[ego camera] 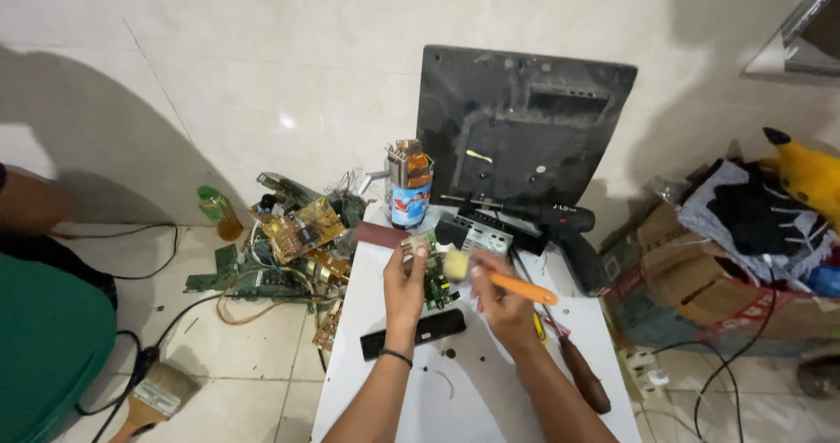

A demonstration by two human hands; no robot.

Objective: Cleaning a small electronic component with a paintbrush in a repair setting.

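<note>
My left hand point(404, 286) holds a small green circuit board point(432, 279) upright above a white table point(490, 390). My right hand point(500, 296) grips a brush with an orange handle point(523, 287); its pale bristles point(456, 265) touch the top of the board. A long black bar-shaped part point(413, 333) lies flat on the table just below both hands.
A can stuffed with parts point(409, 184), a black cordless drill point(560, 230) and a black monitor back point(520, 128) stand behind. A wooden-handled screwdriver point(581, 375) lies right. Loose circuit boards point(293, 242), a bottle point(219, 212) and a paintbrush point(156, 397) are on the floor left; boxes of cloth point(744, 233) right.
</note>
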